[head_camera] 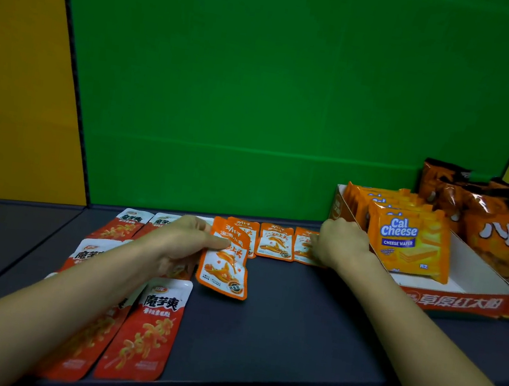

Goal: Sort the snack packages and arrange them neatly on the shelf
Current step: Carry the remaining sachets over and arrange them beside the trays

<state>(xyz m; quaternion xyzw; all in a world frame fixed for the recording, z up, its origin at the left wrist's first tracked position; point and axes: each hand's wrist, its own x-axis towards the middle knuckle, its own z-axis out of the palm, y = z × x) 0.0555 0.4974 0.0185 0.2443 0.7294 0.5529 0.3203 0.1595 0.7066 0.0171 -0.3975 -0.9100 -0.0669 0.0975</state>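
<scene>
On the dark shelf, my left hand grips a small stack of orange fish-snack packets by their upper left edge, the lower end hanging over the shelf. Behind them a row of the same orange packets lies flat along the back. My right hand rests fingers-down on the rightmost packet of that row, pressing it against the shelf. Several red-and-white konjac packets lie in rows at the left, partly hidden under my left forearm.
A red-and-white cardboard display tray at the right holds upright Cal Cheese wafer packs. Dark orange crisp bags stand behind it. A green back wall and yellow side panels enclose the shelf.
</scene>
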